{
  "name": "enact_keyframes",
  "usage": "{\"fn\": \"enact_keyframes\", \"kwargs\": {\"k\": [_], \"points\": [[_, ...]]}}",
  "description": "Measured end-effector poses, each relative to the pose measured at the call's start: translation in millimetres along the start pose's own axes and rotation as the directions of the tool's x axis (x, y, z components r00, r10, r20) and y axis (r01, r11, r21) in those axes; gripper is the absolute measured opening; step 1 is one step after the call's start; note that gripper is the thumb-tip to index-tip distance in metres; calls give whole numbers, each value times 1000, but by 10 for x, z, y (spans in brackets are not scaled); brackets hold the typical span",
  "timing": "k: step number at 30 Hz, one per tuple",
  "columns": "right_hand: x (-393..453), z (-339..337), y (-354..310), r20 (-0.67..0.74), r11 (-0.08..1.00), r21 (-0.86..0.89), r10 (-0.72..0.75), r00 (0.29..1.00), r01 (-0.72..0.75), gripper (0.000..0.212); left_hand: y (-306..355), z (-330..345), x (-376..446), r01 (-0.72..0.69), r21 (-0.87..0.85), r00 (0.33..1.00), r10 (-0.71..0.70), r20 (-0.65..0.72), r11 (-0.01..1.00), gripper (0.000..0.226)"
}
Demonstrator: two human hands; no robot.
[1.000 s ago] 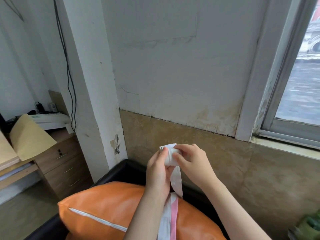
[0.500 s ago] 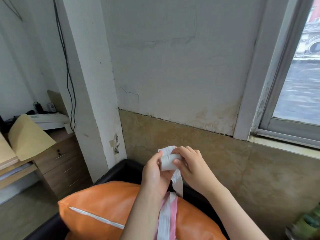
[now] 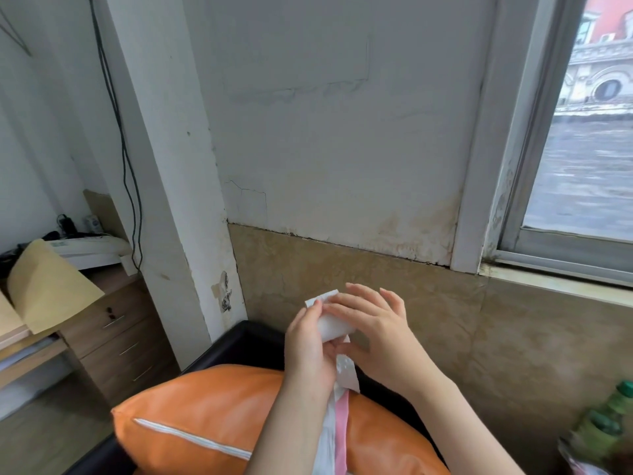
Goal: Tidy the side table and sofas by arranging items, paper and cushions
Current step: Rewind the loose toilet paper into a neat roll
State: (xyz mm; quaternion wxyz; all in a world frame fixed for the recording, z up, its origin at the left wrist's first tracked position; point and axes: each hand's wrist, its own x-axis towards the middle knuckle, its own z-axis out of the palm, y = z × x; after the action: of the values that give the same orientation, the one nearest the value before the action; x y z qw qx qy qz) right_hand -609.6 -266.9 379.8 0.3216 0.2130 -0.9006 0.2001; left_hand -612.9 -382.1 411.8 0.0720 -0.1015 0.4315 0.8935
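Observation:
A small roll of white paper (image 3: 328,324) sits between my two hands, in front of the tiled wall. My left hand (image 3: 308,347) grips the roll from the left, fingers curled round it. My right hand (image 3: 376,330) lies over the roll's right side with its fingers nearly straight and spread. A loose white and pink strip (image 3: 337,416) hangs down from the roll between my forearms. Below my arms an orange cushion (image 3: 212,413) with a white zip lies on a black sofa (image 3: 246,341).
A wooden drawer unit (image 3: 116,337) stands at the left with a brown envelope (image 3: 44,286) and a white device (image 3: 89,248) on top. A white pillar (image 3: 171,200) with black cables runs beside it. Green bottles (image 3: 609,423) stand at the lower right under the window (image 3: 582,166).
My right hand's fingers have straightened and spread over the roll, where before they pinched it. The roll has turned and sits lower between my hands.

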Motion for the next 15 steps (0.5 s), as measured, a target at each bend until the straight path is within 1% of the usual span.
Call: {"fn": "enact_keyframes", "kwargs": {"k": [1,2,3,6,7,9,11,12,13,15], "points": [[-17,28,8,6,1000,-2,6,1000,-6,54,5,5,-8,28,-29,1000,-28,3,999,23],[-29,43,14,-10,1000,5,19,1000,-19,52,7,9,-23,53,-59,999,-52,16,997,24],[-35,41,13,-39,999,24,43,998,-42,46,6,18,-43,75,-87,997,-72,30,993,25],[-41,-34,-30,-94,976,176,147,985,-129,23,-21,13,-51,106,-133,994,-100,53,985,31],[-46,-50,-37,-84,967,212,166,983,-145,24,-36,2,-43,111,-133,992,-102,72,985,33],[-52,-69,-49,-37,959,220,189,981,-177,37,-69,-20,-26,114,-102,985,-99,138,988,37],[-35,-91,-52,15,971,133,196,980,-197,50,-106,-36,-27,75,-34,977,-67,202,997,37],[-22,-109,-48,46,976,78,199,979,-203,55,-130,-46,-24,32,13,974,-34,225,999,35],[-16,-122,-41,70,979,30,197,978,-200,58,-152,-52,-23,-11,56,969,-3,249,998,31],[-25,-130,-43,85,981,-14,192,978,-191,58,-176,-56,-22,-68,111,968,39,249,991,18]]}}
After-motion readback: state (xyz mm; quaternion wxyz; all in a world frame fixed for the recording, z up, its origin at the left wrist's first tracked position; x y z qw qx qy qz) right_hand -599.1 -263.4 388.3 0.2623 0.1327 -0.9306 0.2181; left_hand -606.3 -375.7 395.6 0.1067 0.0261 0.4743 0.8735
